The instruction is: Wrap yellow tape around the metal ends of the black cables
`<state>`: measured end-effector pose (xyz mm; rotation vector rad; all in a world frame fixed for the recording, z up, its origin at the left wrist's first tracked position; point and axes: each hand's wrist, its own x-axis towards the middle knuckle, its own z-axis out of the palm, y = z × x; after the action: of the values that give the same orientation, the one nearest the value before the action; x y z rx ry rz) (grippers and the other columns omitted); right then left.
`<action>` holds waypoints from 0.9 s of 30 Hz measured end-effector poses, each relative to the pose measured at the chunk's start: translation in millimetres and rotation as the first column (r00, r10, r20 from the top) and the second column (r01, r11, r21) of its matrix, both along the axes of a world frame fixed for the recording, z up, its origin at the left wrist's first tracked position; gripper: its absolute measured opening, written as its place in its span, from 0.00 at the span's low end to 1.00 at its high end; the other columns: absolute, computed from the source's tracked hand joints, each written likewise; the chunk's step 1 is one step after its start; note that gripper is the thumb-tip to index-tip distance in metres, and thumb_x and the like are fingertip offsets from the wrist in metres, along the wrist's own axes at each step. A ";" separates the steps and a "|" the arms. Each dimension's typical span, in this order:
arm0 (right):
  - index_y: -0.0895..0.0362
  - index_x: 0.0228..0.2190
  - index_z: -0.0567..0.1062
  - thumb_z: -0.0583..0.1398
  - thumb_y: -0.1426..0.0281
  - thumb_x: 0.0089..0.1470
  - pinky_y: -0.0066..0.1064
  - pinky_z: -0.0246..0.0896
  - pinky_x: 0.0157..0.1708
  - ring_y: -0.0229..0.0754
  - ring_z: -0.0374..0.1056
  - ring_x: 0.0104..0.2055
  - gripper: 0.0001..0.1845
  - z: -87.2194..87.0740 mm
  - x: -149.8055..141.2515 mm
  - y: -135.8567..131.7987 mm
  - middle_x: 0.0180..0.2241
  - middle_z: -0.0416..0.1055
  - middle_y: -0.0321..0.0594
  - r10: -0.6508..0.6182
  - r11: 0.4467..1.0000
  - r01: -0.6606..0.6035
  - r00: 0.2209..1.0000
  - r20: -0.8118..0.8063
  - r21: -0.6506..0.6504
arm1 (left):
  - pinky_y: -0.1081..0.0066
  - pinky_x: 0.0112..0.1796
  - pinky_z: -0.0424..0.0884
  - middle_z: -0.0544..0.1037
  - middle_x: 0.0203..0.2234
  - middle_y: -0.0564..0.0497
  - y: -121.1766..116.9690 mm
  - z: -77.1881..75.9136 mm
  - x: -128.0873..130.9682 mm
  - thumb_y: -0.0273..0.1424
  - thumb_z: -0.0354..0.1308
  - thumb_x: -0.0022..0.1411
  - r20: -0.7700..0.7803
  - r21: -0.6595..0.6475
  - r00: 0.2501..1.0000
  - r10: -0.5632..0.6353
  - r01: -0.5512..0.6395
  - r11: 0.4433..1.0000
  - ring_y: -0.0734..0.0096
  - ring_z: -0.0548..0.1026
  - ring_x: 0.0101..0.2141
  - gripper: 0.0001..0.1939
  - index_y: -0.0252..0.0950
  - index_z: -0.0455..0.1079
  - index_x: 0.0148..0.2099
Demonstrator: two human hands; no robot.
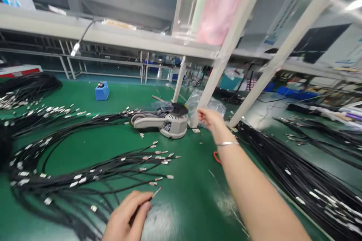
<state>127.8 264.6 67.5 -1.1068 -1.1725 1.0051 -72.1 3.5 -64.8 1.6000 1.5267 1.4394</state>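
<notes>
My left hand (127, 214), low in the view, pinches a black cable near its end; the cable's pale tip (156, 192) pokes out past the fingertips. Beside it a bundle of black cables (107, 169) with white tags and bare ends fans out over the green table (192, 184). My right hand (209, 117) is stretched far forward with its fingers closed, next to a white post and a clear plastic bag (195, 101). Whatever those fingers hold, if anything, is too small to make out. Left of that hand stands a grey tape dispenser (174, 124) with a black round top.
More black cables (296, 173) lie along the right side, beyond the white posts (216, 77). A blue holder (102, 91) stands at the back left. A red-handled object (217, 157) lies partly behind my right forearm. Overhead runs a white shelf (141, 37).
</notes>
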 end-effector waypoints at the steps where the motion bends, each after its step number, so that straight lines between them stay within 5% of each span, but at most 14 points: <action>1: 0.63 0.37 0.74 0.53 0.63 0.61 0.30 0.67 0.29 0.34 0.69 0.29 0.17 -7.1 1.4 -19.1 0.35 0.72 0.40 0.023 0.999 -0.024 0.999 -0.023 -0.048 | 0.75 0.28 0.73 0.79 0.30 0.51 -2.0 8.6 -0.1 0.37 0.56 0.58 0.034 -0.079 0.999 -0.011 0.014 0.997 0.70 0.76 0.27 0.09 0.43 0.76 0.38; 5: 0.59 0.26 0.78 0.68 0.59 0.42 0.29 0.65 0.26 0.38 0.68 0.27 0.15 -48.8 2.2 -129.4 0.27 0.75 0.41 0.178 0.965 -0.196 0.977 -0.116 -0.173 | 0.76 0.18 0.66 0.76 0.25 0.50 -0.4 32.5 -1.1 0.41 0.57 0.53 0.277 -0.331 0.957 0.082 0.016 0.943 0.76 0.68 0.18 0.15 0.37 0.76 0.37; 10: 0.57 0.29 0.80 0.67 0.60 0.43 0.32 0.63 0.31 0.41 0.67 0.30 0.14 -99.3 -14.3 -234.4 0.29 0.76 0.43 0.278 0.870 -0.348 0.932 -0.234 -0.350 | 0.78 0.16 0.57 0.72 0.21 0.53 0.1 40.7 -3.9 0.45 0.60 0.48 0.412 -0.413 0.905 0.103 0.085 0.907 0.81 0.62 0.16 0.22 0.32 0.76 0.38; 15: 0.56 0.31 0.80 0.65 0.60 0.46 0.32 0.62 0.34 0.41 0.67 0.32 0.13 -109.8 -32.6 -256.5 0.30 0.76 0.41 0.285 0.872 -0.363 0.922 -0.263 -0.328 | 0.77 0.18 0.60 0.70 0.21 0.55 -5.8 41.5 -4.8 0.43 0.59 0.53 0.286 -0.325 0.958 0.034 0.063 0.944 0.80 0.63 0.18 0.16 0.35 0.77 0.35; 20: 0.55 0.33 0.79 0.65 0.60 0.47 0.32 0.64 0.35 0.42 0.69 0.34 0.13 -111.8 -41.8 -272.7 0.35 0.76 0.42 0.197 0.923 -0.284 0.928 -0.317 -0.260 | 0.73 0.30 0.69 0.75 0.28 0.52 -13.4 37.2 -1.9 0.32 0.56 0.59 0.053 -0.091 0.997 -0.051 0.055 0.994 0.73 0.72 0.28 0.08 0.40 0.77 0.36; 27: 0.52 0.35 0.78 0.67 0.61 0.45 0.29 0.66 0.36 0.40 0.70 0.35 0.13 -112.8 -47.7 -273.1 0.37 0.77 0.39 0.102 0.957 -0.190 0.927 -0.362 -0.219 | 0.73 0.35 0.69 0.75 0.30 0.52 -20.7 32.4 4.1 0.27 0.54 0.62 -0.170 0.098 0.984 -0.054 0.072 0.993 0.72 0.74 0.32 0.08 0.39 0.74 0.40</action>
<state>80.1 -8.5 -45.4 -0.9917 -0.8652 1.4343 -68.0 -17.3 -32.4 1.8555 1.4983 1.4007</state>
